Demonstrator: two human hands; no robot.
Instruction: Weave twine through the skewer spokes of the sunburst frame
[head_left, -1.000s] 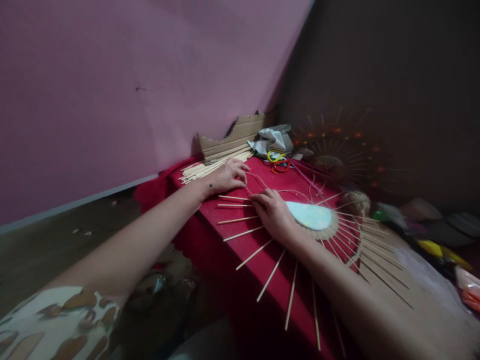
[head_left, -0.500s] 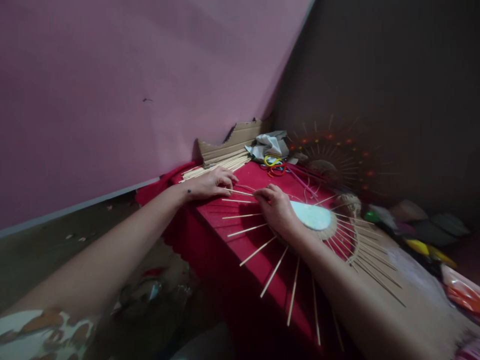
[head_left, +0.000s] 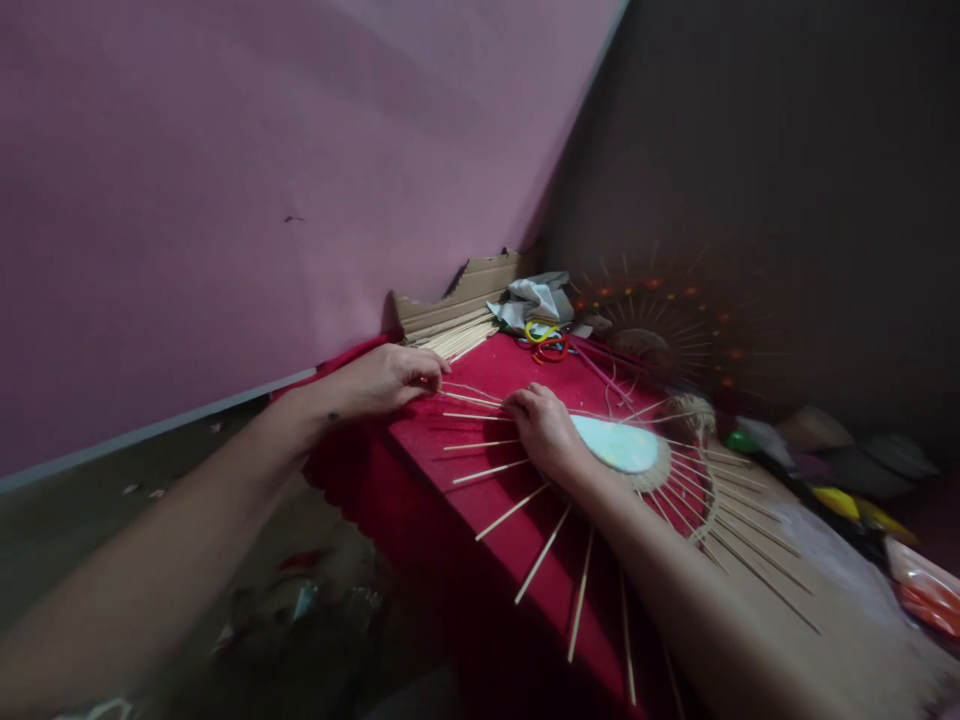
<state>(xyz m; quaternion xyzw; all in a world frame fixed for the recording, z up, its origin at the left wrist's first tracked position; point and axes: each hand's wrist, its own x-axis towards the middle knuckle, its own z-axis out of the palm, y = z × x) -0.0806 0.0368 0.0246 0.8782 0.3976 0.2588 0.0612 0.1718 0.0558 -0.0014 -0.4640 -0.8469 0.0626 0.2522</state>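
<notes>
A sunburst of thin wooden sticks (head_left: pixel 544 552) around a pale blue half-round centre (head_left: pixel 619 445) lies over the table edge. Twine (head_left: pixel 709 480) is woven across its sticks at the right. My right hand (head_left: pixel 546 430) is closed on the sunburst's left side, pinching where a stick and twine meet; its fingertips partly hide the spot. Left of it, my left hand (head_left: pixel 409 378) is closed in a pinch on a thin strand of twine (head_left: pixel 474 389) that runs across to the right hand. The tip of one stick ends close by my left fingers.
Loose sticks (head_left: pixel 461 338) lie by torn cardboard (head_left: pixel 465 290) at the wall. Scissors with yellow and red handles (head_left: pixel 551 348) sit near crumpled paper (head_left: pixel 536 298). A second, decorated sunburst (head_left: pixel 652 300) leans behind. The red cloth (head_left: pixel 420 470) hangs over the table's left edge.
My left hand has moved left, away from the right hand, with the strand stretched between them. My right hand keeps its pinch on the sunburst. The view has shifted slightly.
</notes>
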